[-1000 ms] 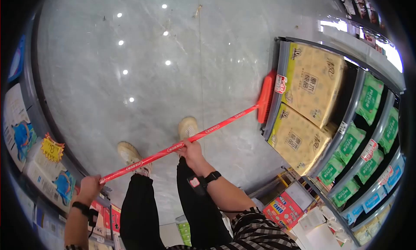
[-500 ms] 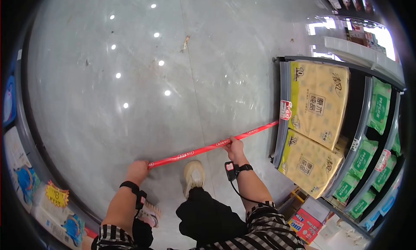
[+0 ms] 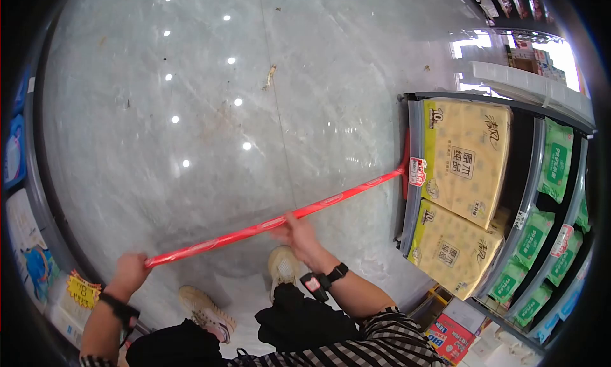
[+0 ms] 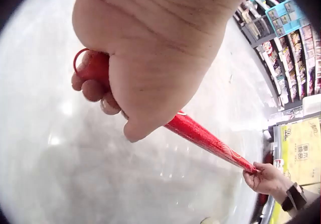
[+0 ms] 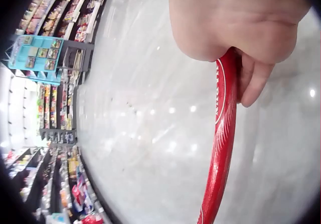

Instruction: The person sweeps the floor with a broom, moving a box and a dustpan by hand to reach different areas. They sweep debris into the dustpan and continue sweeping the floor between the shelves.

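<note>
A broom with a long red handle (image 3: 219, 241) slants across the head view, low at the left and rising to the right. My left hand (image 3: 130, 273) grips its end; in the left wrist view the fingers curl round the red end cap (image 4: 95, 68) with its hanging loop. Partway along the handle, my right hand (image 3: 302, 240) holds it, with fingers wrapped round the shaft (image 5: 220, 138) in the right wrist view. The red broom head (image 3: 406, 157) lies at the foot of the right shelf, mostly hidden by the shelf edge.
On the right, a shelf holds yellow tissue packs (image 3: 461, 157) and green packets (image 3: 533, 240). Another shelf (image 3: 54, 208) runs along the left, with a yellow price tag (image 3: 83, 292). Small litter (image 3: 270, 77) lies on the grey floor (image 3: 210, 125) ahead of my shoes (image 3: 283, 265).
The broom first went rightward, its head passing out of sight beside the right shelf. Since then both hands have drawn it back left, and part of the head shows again.
</note>
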Action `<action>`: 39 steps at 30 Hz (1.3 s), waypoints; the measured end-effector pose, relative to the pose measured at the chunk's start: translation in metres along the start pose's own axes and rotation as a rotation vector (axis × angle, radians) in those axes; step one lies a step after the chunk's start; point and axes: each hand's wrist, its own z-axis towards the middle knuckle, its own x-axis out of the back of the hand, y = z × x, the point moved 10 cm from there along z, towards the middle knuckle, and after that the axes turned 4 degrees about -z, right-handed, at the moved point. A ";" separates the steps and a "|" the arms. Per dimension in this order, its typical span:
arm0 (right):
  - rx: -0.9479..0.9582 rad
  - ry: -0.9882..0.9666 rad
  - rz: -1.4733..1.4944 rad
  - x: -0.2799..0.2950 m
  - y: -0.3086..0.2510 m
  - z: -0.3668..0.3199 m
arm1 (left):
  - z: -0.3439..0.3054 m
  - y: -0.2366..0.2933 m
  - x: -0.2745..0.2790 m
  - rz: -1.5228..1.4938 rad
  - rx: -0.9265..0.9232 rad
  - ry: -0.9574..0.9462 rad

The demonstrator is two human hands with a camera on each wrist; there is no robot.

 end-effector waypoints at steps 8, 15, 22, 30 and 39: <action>-0.026 -0.377 0.290 -0.035 0.001 0.007 | -0.095 -0.110 -0.006 0.026 0.193 0.059; 0.255 -0.013 0.436 0.114 -0.054 0.058 | 0.043 0.011 -0.030 -0.088 -0.125 0.165; 0.320 0.539 0.068 0.233 -0.144 0.084 | 0.109 0.180 -0.048 -0.149 -0.160 0.130; 0.457 0.362 -0.168 0.123 -0.131 0.074 | 0.061 0.097 -0.026 -0.132 -0.072 0.025; 0.101 -0.257 0.046 -0.037 0.009 0.003 | -0.058 -0.085 -0.048 0.103 0.067 -0.277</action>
